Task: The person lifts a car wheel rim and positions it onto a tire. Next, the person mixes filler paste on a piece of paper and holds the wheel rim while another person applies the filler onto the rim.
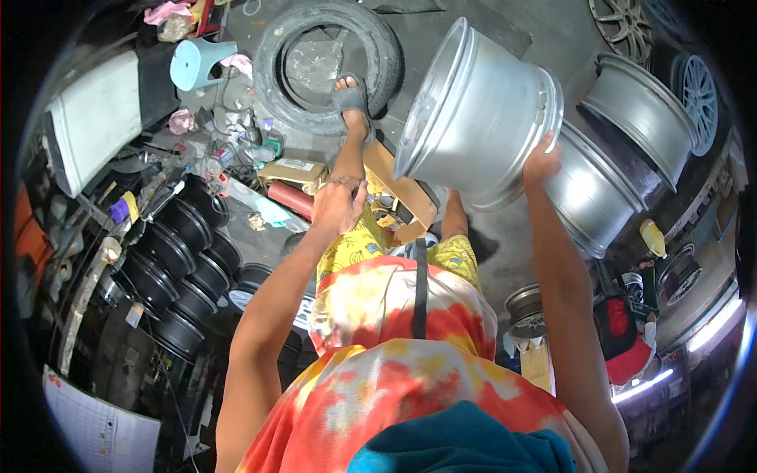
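A large silver wheel rim (489, 110) stands tilted on the floor in front of me, to the right of centre. My right hand (542, 162) grips the lower right edge of this rim, its fingertips partly hidden by the metal. My left hand (339, 205) rests on my left knee, over the yellow shorts, with its fingers bent and pressed down. A second silver rim (591, 189) lies just right of the held one, and a third silver rim (639, 110) is beyond it.
A black tyre (384, 67) lies around my sandaled foot. Between my legs sits an open cardboard box (414, 197). Stacked dark rims (169, 252) stand at the left, below a blue stool (193, 65). More spoked rims (700, 102) are at the upper right.
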{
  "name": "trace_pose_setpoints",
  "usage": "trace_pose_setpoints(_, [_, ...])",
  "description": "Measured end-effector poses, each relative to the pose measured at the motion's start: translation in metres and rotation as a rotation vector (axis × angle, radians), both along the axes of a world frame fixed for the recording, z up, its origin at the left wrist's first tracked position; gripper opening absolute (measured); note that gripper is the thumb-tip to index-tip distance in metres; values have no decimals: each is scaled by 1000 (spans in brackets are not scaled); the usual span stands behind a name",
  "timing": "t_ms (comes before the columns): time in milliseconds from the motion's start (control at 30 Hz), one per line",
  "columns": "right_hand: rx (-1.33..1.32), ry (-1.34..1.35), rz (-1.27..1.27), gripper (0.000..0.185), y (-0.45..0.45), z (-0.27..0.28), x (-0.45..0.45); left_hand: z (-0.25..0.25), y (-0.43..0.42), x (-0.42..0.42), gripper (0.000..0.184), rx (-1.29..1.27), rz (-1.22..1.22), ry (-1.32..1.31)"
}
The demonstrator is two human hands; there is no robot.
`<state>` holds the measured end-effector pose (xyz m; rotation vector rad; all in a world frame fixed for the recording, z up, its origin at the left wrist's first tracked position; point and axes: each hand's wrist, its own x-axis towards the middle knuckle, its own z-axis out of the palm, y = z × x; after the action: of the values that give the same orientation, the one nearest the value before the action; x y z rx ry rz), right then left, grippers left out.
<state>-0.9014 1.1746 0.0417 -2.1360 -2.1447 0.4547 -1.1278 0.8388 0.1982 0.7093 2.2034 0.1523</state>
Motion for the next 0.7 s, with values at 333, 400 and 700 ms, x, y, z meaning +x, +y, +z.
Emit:
trace_pose_setpoints(333, [-7,37,-14,59,-6,-3,4,-4,-4,2,33,51,-3,-30])
trace_pose_setpoints(400, [-1,31,-17,60,-7,2,0,-5,-5,3,33,51,12,-34])
trace_pose_setpoints(700, [-80,10,-6,64,-4,16,-8,-8,-10,11,32,45,72,-49])
